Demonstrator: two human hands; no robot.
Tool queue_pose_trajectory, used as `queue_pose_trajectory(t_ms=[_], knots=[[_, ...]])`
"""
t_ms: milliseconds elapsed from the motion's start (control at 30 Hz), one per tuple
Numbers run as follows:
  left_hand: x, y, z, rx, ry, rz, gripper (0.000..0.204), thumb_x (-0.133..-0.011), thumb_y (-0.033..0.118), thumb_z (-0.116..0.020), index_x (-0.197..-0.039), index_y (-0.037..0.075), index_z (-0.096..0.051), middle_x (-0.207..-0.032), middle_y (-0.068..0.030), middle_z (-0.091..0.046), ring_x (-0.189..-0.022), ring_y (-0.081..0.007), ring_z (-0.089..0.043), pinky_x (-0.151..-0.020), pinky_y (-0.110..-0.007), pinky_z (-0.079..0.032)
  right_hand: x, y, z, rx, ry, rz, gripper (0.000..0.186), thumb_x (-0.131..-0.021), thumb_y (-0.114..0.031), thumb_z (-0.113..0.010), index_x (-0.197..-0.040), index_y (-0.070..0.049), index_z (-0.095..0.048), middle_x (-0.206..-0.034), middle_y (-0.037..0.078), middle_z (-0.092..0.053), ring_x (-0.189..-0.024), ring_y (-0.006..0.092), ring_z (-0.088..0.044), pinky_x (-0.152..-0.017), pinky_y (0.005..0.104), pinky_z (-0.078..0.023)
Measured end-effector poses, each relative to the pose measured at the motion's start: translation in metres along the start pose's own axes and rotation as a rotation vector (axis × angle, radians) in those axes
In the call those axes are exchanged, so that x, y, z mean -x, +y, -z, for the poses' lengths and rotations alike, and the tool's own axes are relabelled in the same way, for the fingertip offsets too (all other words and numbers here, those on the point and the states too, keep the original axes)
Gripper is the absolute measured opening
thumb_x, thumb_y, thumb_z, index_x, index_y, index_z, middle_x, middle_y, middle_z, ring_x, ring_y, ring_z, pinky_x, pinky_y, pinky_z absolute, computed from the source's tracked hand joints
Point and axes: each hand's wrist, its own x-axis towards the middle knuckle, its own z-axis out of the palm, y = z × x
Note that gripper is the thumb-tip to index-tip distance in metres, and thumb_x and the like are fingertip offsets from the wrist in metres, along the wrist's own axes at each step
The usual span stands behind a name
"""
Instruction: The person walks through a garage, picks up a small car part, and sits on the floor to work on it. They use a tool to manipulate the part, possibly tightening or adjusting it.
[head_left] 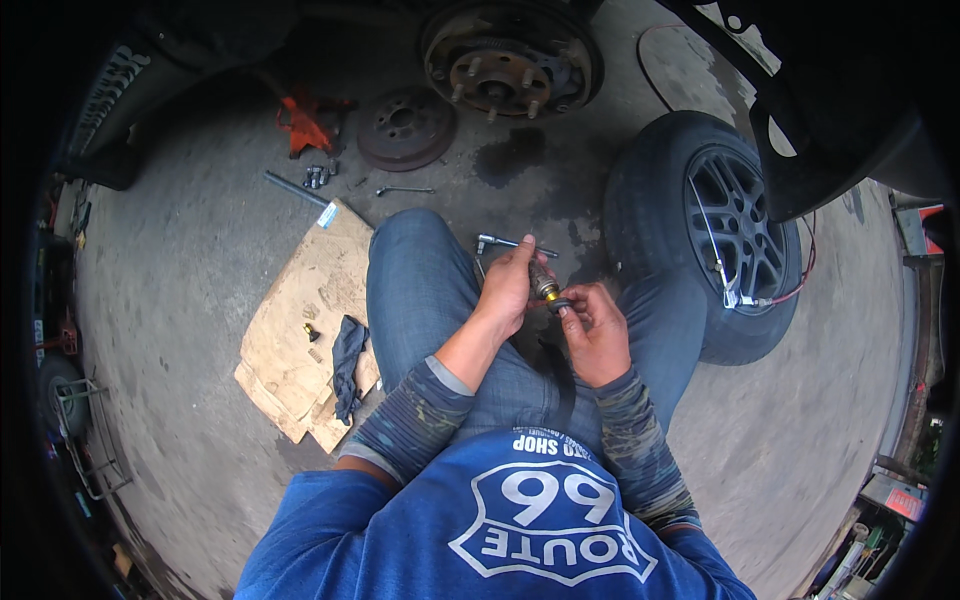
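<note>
Above my lap I hold a small brake wheel cylinder [541, 280], with a grey-brown body and a gold-coloured piston at its near end. My left hand [507, 291] is closed around the body. The fingers of my right hand [598, 336] pinch a black rubber boot [559, 304] at the piston end. Just beyond my hands a ratchet wrench [500, 241] lies on the floor, partly covered by my left fingers. To the left, a cardboard sheet [290, 290] bears another gold-coloured piston [310, 330], a small spring [315, 354] and a crumpled black glove or cloth [348, 368].
Ahead is a rusty wheel hub [497, 85] with studs. A brake drum [407, 128], orange jack stand [302, 124], several sockets [319, 177] and a wrench [405, 190] lie on the floor. At right, a wheel [655, 200] carries an air gun [737, 298] with a red hose.
</note>
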Motion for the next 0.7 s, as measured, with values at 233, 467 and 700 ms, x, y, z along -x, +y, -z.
queue_pose_trajectory(t_ms=[233,467,700], knots=[[-0.006,-0.005,0.002,-0.114,-0.001,-0.129,0.04,-0.103,0.042,-0.049,-0.091,0.004,-0.059,-0.076,-0.0069,-0.061,-0.065,-0.0144,-0.06,-0.054,-0.03,-0.052,0.0,-0.004,0.003,0.044,-0.008,-0.011,0.017,-0.089,0.002,-0.063,-0.106,0.001,-0.059,-0.1,0.013,-0.061,-0.086,0.0252,-0.067,-0.075,0.0329,-0.054],[-0.009,-0.011,0.002,-0.063,0.042,-0.128,0.04,-0.103,0.039,-0.05,-0.089,0.003,-0.06,-0.073,-0.0069,-0.061,-0.061,-0.0143,-0.059,-0.052,-0.029,-0.05,0.0,-0.003,0.0,0.169,-0.018,0.054,0.02,-0.091,0.002,-0.062,-0.111,0.002,-0.06,-0.101,0.012,-0.062,-0.088,0.0182,-0.065,-0.078,0.0304,-0.053],[-0.008,-0.01,0.004,-0.175,-0.011,-0.157,0.036,-0.104,0.039,-0.048,-0.091,0.007,-0.059,-0.075,-0.0045,-0.06,-0.068,-0.0142,-0.06,-0.059,-0.03,-0.048,0.001,0.003,0.001,-0.038,-0.027,-0.094,0.018,-0.091,0.0,-0.062,-0.109,0.0,-0.061,-0.1,0.012,-0.065,-0.086,0.0219,-0.067,-0.076,0.0314,-0.053]])
